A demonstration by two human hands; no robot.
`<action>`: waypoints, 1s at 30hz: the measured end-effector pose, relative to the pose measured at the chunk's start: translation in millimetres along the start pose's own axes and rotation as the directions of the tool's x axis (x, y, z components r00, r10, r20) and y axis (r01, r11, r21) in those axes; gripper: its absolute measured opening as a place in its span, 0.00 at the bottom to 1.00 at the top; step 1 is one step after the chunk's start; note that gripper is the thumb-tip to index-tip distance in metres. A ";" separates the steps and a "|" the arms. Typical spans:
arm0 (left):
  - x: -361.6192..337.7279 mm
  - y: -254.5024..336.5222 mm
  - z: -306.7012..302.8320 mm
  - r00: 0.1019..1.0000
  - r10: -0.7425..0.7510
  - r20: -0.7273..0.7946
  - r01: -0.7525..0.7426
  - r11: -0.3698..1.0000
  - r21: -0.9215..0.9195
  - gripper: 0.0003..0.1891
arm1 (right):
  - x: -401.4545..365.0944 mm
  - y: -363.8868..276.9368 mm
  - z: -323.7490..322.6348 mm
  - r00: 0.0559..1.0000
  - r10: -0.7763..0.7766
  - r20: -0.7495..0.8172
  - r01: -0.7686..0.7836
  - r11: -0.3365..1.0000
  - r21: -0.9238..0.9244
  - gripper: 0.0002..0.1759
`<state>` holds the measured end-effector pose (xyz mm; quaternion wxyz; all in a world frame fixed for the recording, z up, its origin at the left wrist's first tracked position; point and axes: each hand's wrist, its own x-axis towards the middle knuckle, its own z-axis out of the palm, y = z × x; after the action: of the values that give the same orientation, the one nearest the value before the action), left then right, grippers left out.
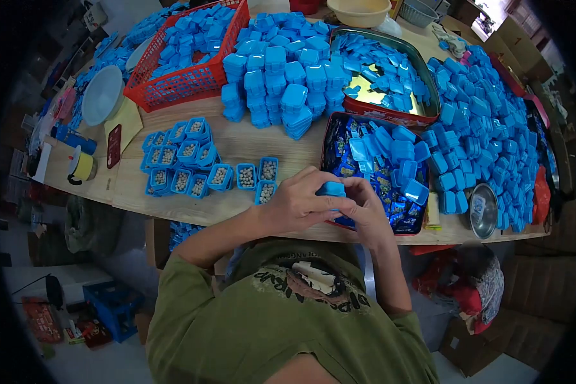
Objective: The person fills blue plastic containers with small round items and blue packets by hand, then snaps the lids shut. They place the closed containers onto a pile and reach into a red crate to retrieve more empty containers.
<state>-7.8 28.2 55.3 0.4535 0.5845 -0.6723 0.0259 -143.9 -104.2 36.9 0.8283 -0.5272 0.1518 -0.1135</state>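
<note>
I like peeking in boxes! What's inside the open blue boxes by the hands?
Small pale round pieces fill each of the open blue boxes. Anything beneath the top layer is hidden. The small blue box held by the left hand and right hand hides its inside.

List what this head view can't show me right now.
Head view only:
- Blue box: the left hand and right hand cover most of it; contents hidden.
- Packets in the red tray: print too small.
- Table: far side cut off by the top edge.
</note>
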 end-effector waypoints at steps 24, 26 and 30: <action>2.9 -1.6 45.1 0.646 -0.745 -0.164 0.097 0.294 -0.951 0.34 | 10.4 23.7 27.3 0.953 -0.228 -0.201 0.237 0.971 0.026 0.29; 3.6 -1.4 50.6 0.556 -0.819 -0.142 -0.056 0.133 -0.989 0.33 | 10.3 24.2 26.2 0.944 -0.236 -0.231 0.246 0.969 0.015 0.29; 0.1 -5.3 33.9 0.644 -0.764 0.025 0.215 0.150 -0.965 0.32 | 2.6 8.8 17.9 0.932 -0.251 -0.262 0.230 0.967 -0.108 0.28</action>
<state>-23.2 7.3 32.8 0.8247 0.3904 -0.1846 -0.3652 -134.6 -86.4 35.6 0.7589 -0.5519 0.2031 -0.2798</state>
